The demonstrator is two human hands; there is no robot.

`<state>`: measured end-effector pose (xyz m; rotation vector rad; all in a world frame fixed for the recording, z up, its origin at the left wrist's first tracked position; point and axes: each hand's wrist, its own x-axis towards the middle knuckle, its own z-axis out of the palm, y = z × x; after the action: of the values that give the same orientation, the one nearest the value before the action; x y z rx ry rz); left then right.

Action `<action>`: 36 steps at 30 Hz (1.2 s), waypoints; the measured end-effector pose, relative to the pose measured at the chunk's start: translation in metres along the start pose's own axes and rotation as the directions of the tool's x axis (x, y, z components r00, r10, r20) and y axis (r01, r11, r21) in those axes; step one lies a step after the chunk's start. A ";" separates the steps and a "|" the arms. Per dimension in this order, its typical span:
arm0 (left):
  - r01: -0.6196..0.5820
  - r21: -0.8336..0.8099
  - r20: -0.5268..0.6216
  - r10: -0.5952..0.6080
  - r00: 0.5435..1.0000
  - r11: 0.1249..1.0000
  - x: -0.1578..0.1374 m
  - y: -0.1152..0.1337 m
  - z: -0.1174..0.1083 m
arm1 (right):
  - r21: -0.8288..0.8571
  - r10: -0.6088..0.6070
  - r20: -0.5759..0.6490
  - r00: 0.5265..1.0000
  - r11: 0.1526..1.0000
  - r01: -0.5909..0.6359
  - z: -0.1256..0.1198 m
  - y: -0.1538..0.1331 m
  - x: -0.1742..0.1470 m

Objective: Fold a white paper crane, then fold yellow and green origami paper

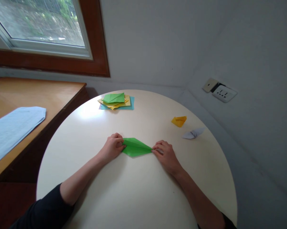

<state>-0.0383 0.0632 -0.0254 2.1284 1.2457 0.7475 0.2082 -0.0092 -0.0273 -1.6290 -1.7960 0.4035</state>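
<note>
A folded sheet of green origami paper (135, 147), long and pointed like a leaf, lies on the round white table (124, 197). Creases run along its length. My left hand (113, 145) pinches its left end, which the fingers partly hide. At the narrow right tip, my right hand (164, 155) has thumb and fingers closed on the paper. Both forearms rest low over the table, reaching in from the near side.
At the back of the table sits a stack of coloured paper (117, 101). On the right are a yellow folded paper piece (179, 121) and a white one (193, 133). A wooden desk (59, 90) with pale papers (17, 130) stands left; a wall socket (224, 93) is at right.
</note>
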 end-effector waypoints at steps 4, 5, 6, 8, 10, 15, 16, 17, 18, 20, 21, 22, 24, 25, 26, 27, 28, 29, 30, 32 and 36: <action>-0.012 -0.027 -0.004 0.012 1.000 1.000 0.000 -0.002 0.000 | 0.006 -0.007 -0.018 1.000 1.000 0.007 0.001 0.000 0.000; -0.011 -0.042 -0.002 0.011 1.000 0.999 0.000 -0.002 0.000 | 0.013 -0.013 -0.030 0.999 1.000 0.013 0.001 0.001 0.000; -0.009 -0.064 0.001 0.009 1.000 0.998 0.000 -0.002 0.000 | 0.024 -0.018 -0.048 0.999 1.000 0.019 0.001 0.002 0.000; 0.001 -0.124 0.000 -0.001 1.000 0.992 0.000 -0.002 -0.001 | 0.062 -0.025 -0.108 0.994 0.998 0.032 0.002 0.003 0.000; 0.016 -0.197 -0.019 -0.020 1.000 0.980 0.000 -0.001 -0.003 | 0.110 -0.018 -0.184 0.983 0.993 0.039 0.002 0.004 0.000; 0.146 -0.396 -0.016 -0.165 0.986 0.906 0.003 0.005 -0.015 | 0.171 0.031 -0.313 0.949 0.985 0.024 -0.001 0.003 0.002; 0.195 -0.470 0.013 -0.214 0.977 0.861 0.003 0.006 -0.017 | 0.173 0.034 -0.324 0.945 0.985 0.024 -0.001 0.003 0.002; 0.246 -0.554 0.052 -0.262 0.964 0.795 0.004 0.006 -0.019 | 0.173 0.034 -0.332 0.943 0.985 0.025 -0.002 0.002 0.002; 0.293 -0.637 0.097 -0.303 0.948 0.713 0.005 0.005 -0.022 | 0.174 0.033 -0.336 0.941 0.984 0.027 -0.002 0.002 0.002; 0.356 -0.762 0.178 -0.353 0.919 0.541 0.006 0.002 -0.025 | 0.178 0.032 -0.337 0.941 0.984 0.030 -0.002 0.001 0.002; 0.366 -0.805 0.203 -0.362 0.910 0.467 0.007 0.000 -0.027 | 0.181 0.033 -0.334 0.942 0.983 0.029 -0.002 0.000 0.002; 0.366 -0.839 0.221 -0.361 0.906 0.402 0.007 -0.002 -0.028 | 0.183 0.035 -0.329 0.944 0.983 0.027 -0.002 0.000 0.002; 0.354 -0.887 0.252 -0.331 0.909 0.297 0.008 -0.005 -0.029 | 0.189 0.040 -0.325 0.945 0.982 0.024 -0.001 0.000 0.002; 0.353 -0.901 0.271 -0.307 0.912 0.253 0.008 -0.006 -0.029 | 0.191 0.042 -0.324 0.945 0.981 0.022 -0.001 -0.001 0.002; 0.357 -0.909 0.292 -0.282 0.914 0.217 0.008 -0.006 -0.029 | 0.193 0.044 -0.322 0.946 0.981 0.020 -0.001 -0.001 0.002; 0.363 -0.912 0.310 -0.260 0.914 0.189 0.008 -0.007 -0.029 | 0.194 0.045 -0.320 0.946 0.981 0.019 -0.001 0.000 0.002; 0.370 -0.914 0.326 -0.242 0.914 0.165 0.008 -0.007 -0.028 | 0.193 0.046 -0.317 0.947 0.981 0.017 -0.001 0.000 0.002; 0.375 -0.916 0.337 -0.230 0.913 0.146 0.008 -0.007 -0.028 | 0.193 0.046 -0.314 0.948 0.981 0.016 -0.001 0.000 0.002; 0.379 -0.916 0.346 -0.223 0.912 0.130 0.008 -0.007 -0.027 | 0.192 0.046 -0.311 0.949 0.981 0.016 -0.001 0.000 0.001; 0.388 -0.915 0.359 -0.220 0.907 0.107 0.007 -0.007 -0.027 | 0.192 0.044 -0.309 0.950 0.981 0.017 -0.001 0.000 0.001; 0.399 -0.914 0.375 -0.224 0.899 0.070 0.007 -0.005 -0.028 | 0.193 0.044 -0.304 0.952 0.981 0.016 -0.001 -0.001 0.002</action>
<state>-0.0577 0.0765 -0.0080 0.6773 0.6600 0.8353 0.2083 -0.0082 -0.0251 -1.4788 -1.4660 0.3005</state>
